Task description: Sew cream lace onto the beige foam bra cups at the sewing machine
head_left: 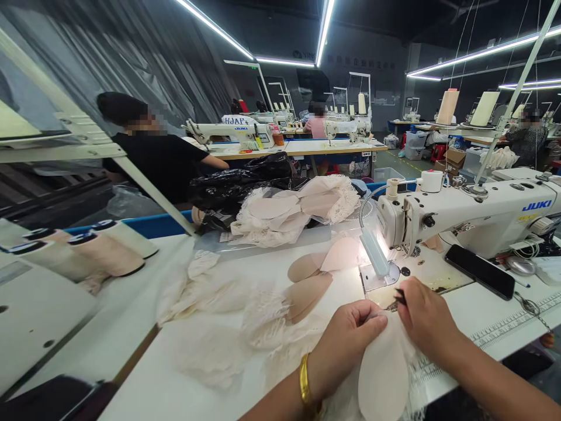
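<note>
My left hand [344,342], with a gold bangle at the wrist, is closed in a pinch on the upper end of a pale fabric cup [383,374]. The cup hangs over the table's front edge with white lace around it. Close beside it, my right hand [427,318] is closed around small dark thread snips [400,296], mostly hidden in the fingers. Just beyond both hands is the needle area of a white sewing machine [464,207], lit by a small lamp [374,252]. Beige cups [309,295] joined to lace [263,316] lie left of the needle plate.
A black phone [480,272] lies right of the machine bed, near a printed ruler [504,327]. Bagged lace pieces [298,204] and black plastic bags [245,178] are piled behind. Thread cones [107,251] lie at left. A co-worker in black [162,158] sits beyond.
</note>
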